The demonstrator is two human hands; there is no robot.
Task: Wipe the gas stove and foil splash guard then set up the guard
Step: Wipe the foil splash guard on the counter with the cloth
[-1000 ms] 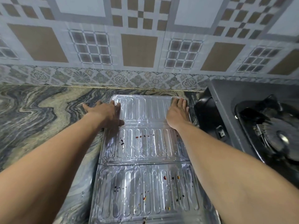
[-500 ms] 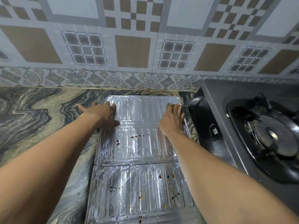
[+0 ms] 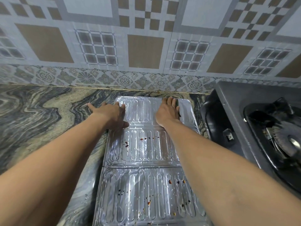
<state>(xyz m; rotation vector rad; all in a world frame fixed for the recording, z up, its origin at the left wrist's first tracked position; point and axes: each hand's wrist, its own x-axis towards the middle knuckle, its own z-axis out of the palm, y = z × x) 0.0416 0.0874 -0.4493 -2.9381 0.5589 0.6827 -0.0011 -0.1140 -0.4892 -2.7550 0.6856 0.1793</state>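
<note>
Both hands press flat with fingers straight: your left hand (image 3: 112, 115) on the guard (image 3: 143, 154) edge away from the stove (image 3: 236, 98), your right hand (image 3: 167, 111) nearer it, seemingly over a dark pad (image 3: 177, 106). The guard lies flat on the counter (image 3: 40, 111) beside the stove. You're wiping; next, cover the specks (image 3: 126, 144).

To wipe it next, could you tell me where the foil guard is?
In the head view's centre, the foil guard lies on the counter, left of the stove, under the left hand and right hand.
</note>
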